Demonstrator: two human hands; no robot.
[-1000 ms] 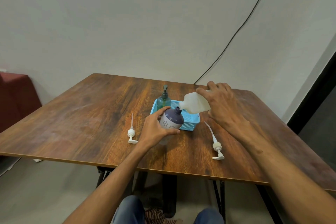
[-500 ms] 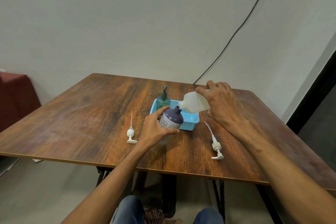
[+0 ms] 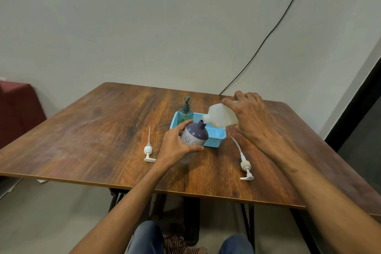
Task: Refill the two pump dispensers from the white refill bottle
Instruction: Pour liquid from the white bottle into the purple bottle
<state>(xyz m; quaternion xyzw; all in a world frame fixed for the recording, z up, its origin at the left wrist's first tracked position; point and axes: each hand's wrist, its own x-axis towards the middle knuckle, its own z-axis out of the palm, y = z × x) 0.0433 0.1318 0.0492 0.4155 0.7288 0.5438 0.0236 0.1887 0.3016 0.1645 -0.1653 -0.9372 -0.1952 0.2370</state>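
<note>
Head view: L hand (image 3: pixel 175 146) has fingers wrapped round the purple dispenser (image 3: pixel 194 136), tilted, neck open, just in front of the blue basket (image 3: pixel 216 140). R hand (image 3: pixel 250 117) grips the white refill bottle (image 3: pixel 221 117), tipped, spout at that neck. Vs 1 s ago: no shift, so pour posn held. Flow not visible; fill prob. incomplete

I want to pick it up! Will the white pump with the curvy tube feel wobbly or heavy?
Probably light: the white pump is small, thin plastic. Its long tube already curves, so it would likely flex and wobble. Lying on its side, its round collar might let it roll if pushed.
</note>
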